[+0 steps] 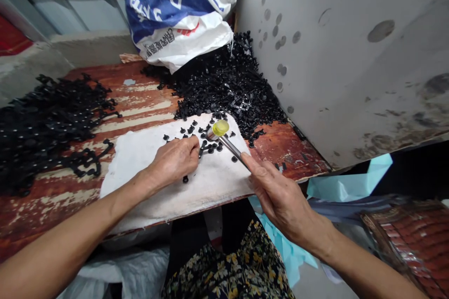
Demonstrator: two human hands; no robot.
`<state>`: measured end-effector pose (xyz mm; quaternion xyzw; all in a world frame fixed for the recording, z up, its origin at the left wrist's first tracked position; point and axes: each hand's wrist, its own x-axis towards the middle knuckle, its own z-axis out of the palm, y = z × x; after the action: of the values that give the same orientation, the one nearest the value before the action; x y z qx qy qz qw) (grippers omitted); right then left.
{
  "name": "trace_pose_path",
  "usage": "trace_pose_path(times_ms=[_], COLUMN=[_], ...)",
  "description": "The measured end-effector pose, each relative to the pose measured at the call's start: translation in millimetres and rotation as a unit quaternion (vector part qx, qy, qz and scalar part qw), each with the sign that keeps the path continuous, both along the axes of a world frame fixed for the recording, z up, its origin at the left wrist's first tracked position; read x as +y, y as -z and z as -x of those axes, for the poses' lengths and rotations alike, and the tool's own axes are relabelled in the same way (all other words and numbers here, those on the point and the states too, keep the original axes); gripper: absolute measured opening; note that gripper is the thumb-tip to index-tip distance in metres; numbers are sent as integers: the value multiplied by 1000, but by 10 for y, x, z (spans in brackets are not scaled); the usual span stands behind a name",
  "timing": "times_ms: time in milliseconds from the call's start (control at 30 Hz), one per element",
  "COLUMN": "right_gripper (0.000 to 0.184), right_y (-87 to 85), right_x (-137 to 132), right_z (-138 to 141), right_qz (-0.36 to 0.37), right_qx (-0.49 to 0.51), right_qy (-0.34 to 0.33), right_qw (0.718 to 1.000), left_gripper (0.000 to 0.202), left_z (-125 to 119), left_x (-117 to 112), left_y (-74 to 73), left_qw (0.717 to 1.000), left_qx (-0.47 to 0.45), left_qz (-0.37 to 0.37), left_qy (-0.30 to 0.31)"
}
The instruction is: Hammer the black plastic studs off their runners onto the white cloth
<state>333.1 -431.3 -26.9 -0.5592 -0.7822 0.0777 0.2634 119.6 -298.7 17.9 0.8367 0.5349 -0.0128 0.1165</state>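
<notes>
My right hand (275,187) is wrapped round the grip of a small hammer (232,147) with a steel shaft and a yellow-green face. Its head hangs over the white cloth (140,201), just right of my left hand. With fingers curled, my left hand (177,158) pinches a small black part (202,148) at the end of a short black row; the fingertips partly hide it. Loose black studs with round heads (191,129) lie scattered on the cloth around the hammer head. One more black piece (185,179) lies below my left hand.
A big heap of black parts (224,79) spreads behind the cloth, beneath a blue and white sack (182,14). Joined black chains (45,126) pile at the left of the worn red-brown tabletop (129,107). A stained grey panel (333,65) stands along the right side.
</notes>
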Motion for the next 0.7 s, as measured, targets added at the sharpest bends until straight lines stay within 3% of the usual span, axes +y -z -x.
trace_pose_path(times_ms=[133,333,433,500,600,700], right_gripper=[60,70,70,68,69,72], right_y=[-63,-118,-86,-92,-121,-116], right_x=[42,34,63,59,28,20], right_z=[-3,16,-3,-12,2,14], right_qz=[24,-100,-45,-31,-109,-120], right_qx=[-41,18,-48,-36,48,9], right_qy=[6,-18,-15,-12,-10,-11], right_qw=[999,995,998,999,993,993], left_gripper=[15,14,15,15,14,13], left_z=[4,2,9,20,40,57], left_x=[-5,-13,-11,-10,-5,6], left_y=[2,-20,-15,-1,30,67], left_qw=[1000,1000,999,999,998,997], left_qx=[4,7,-6,-19,-43,-63], left_qz=[-1,24,34,38,46,51], left_qy=[0,0,-2,-3,-1,-2])
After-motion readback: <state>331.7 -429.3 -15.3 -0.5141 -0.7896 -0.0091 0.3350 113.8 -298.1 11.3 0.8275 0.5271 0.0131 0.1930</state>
